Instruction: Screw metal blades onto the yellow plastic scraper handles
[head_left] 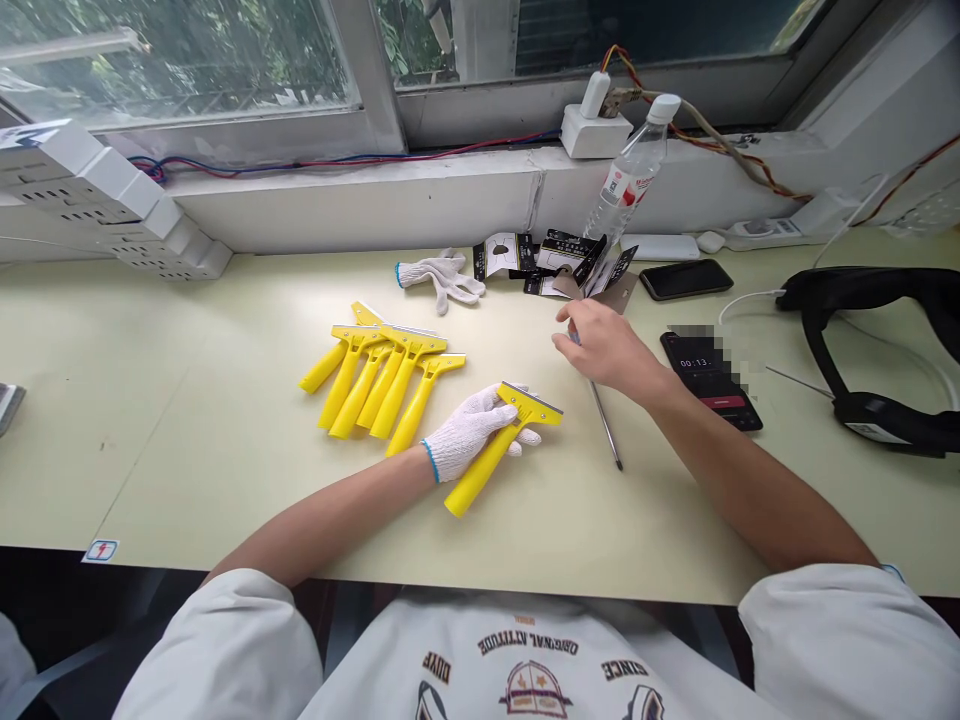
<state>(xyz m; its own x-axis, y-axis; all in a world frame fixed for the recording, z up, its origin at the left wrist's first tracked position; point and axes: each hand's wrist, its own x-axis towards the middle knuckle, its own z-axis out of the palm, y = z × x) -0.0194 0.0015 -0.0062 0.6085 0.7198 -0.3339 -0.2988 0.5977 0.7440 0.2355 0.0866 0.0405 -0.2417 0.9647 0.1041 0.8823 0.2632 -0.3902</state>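
On the counter (225,440), near to far: yellow scraper (486,470), one, held in the gloved left hand (469,430). Screwdriver (604,420), one, right of it, shaft pointing nearward; bare right hand (607,345) at its handle, fingers curled, firmness of grip cannot be told. Further scrapers (395,390), overlapping, left. Phones (686,280), two, right. Glove (442,278), one, flat. Packets (504,255), beside it. Bottle (630,180), behind packets.
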